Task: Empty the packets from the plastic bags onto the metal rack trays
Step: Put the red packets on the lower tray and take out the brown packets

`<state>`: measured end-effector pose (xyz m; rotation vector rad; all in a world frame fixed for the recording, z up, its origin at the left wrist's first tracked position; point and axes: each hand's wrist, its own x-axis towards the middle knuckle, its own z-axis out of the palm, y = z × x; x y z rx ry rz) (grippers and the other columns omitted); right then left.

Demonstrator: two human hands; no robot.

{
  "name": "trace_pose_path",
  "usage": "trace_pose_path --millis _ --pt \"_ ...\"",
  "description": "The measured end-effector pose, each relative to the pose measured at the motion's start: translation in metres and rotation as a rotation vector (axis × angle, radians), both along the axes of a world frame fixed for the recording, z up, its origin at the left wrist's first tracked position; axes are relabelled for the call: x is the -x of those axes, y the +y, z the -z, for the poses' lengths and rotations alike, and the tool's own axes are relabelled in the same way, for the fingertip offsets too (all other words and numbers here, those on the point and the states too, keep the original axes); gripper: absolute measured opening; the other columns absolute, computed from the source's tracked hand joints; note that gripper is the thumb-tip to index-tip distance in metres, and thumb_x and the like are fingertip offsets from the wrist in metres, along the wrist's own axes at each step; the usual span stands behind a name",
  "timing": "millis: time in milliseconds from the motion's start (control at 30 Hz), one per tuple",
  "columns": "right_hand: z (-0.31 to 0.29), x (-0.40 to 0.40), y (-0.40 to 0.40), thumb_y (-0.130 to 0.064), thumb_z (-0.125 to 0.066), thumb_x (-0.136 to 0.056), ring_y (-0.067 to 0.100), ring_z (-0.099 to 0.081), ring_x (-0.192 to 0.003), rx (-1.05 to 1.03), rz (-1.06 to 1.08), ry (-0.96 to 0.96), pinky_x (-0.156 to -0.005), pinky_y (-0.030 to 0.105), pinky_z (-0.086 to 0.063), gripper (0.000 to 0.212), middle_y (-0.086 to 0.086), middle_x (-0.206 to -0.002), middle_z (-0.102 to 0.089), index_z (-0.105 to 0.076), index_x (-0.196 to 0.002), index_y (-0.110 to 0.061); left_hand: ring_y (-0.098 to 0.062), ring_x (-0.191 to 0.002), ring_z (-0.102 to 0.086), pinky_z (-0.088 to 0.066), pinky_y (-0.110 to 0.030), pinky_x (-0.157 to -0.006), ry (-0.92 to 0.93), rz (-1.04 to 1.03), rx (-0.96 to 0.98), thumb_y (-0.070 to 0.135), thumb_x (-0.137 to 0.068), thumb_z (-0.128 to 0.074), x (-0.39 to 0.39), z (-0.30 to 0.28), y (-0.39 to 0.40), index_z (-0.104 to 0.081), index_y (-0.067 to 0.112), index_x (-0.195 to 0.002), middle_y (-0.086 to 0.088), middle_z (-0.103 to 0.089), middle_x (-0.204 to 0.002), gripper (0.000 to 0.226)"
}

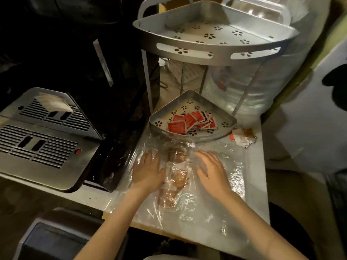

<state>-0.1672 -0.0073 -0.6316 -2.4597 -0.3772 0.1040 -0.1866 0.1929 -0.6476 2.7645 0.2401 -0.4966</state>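
- A clear plastic bag [187, 184] lies spread flat on the pale surface [253, 166], in front of the metal rack [212, 51].
- Brown packets [175, 177] sit bunched in a line inside the bag, running from near the rack toward the person.
- The left hand [147, 171] lies flat on the plastic, fingers spread open, just left of the packets and holding nothing.
- The right hand [212, 169] rests on the bag just right of the packets, fingers loosely open and slightly curved, gripping nothing.
- The lower tray [191, 124] of the rack holds a heap of red packets [191, 121]; its front rim touches the far edge of the bag.
- The upper tray [212, 32] shows only its flower-shaped holes.
- A few crumpled packets [243, 138] lie on the surface right of the lower tray.
- A slotted metal appliance [37, 139] stands to the left.
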Motion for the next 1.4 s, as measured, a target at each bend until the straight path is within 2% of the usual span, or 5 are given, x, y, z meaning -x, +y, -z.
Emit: trace_pose_path --millis 300,633,867,1067,1400 --pt "0.006 0.023 -0.063 -0.015 -0.054 -0.088 0.020 -0.039 -0.128 0.034 0.306 -0.031 -0.108 0.037 -0.034 0.046 0.004 -0.136 -0.050 -0.045 -0.133 -0.015 -0.032 -0.128 -0.043 -0.035 -0.046 -0.103 -0.619 0.212 0.124 0.031 -0.086 -0.038 -0.002 -0.033 -0.074 -0.050 0.008 -0.126 -0.016 -0.046 -0.138 0.048" --pt "0.015 0.037 -0.079 -0.053 -0.043 -0.089 0.026 -0.006 -0.142 0.296 0.556 0.219 -0.115 0.040 -0.013 0.069 0.009 -0.156 -0.014 -0.029 -0.142 -0.012 -0.027 -0.133 0.031 0.023 -0.035 -0.108 -0.288 0.594 0.005 0.057 -0.080 0.018 0.019 0.013 -0.132 0.017 0.017 -0.142 -0.010 0.024 -0.149 0.073" --pt "0.006 0.035 -0.072 -0.026 -0.066 -0.082 0.018 -0.061 -0.093 -0.313 0.631 0.272 -0.082 0.035 -0.052 0.047 -0.001 -0.103 -0.063 -0.044 -0.124 -0.023 -0.021 -0.136 0.028 0.017 -0.038 -0.113 -0.192 0.577 -0.006 0.059 -0.078 0.021 0.019 0.016 -0.131 0.021 0.023 -0.136 -0.007 0.022 -0.151 0.068" --pt "-0.008 0.025 -0.080 -0.015 -0.067 -0.081 0.013 -0.060 -0.058 -0.883 0.747 0.595 -0.044 0.016 -0.044 0.025 0.013 -0.082 -0.067 -0.065 -0.097 0.004 -0.004 -0.139 0.020 0.013 -0.032 -0.115 -0.383 0.612 0.214 0.054 -0.088 0.009 0.013 -0.003 -0.109 0.002 0.025 -0.145 0.005 0.010 -0.154 0.064" --pt "-0.056 0.011 -0.106 -0.016 -0.073 -0.073 0.012 -0.063 -0.075 -0.855 0.477 0.603 -0.078 0.028 -0.049 0.018 0.001 -0.078 -0.070 -0.073 -0.090 -0.008 0.003 -0.137 0.022 0.020 -0.011 -0.106 -0.379 0.402 0.466 0.067 -0.084 -0.002 0.005 0.002 -0.090 0.005 0.031 -0.144 0.012 0.020 -0.152 0.070"
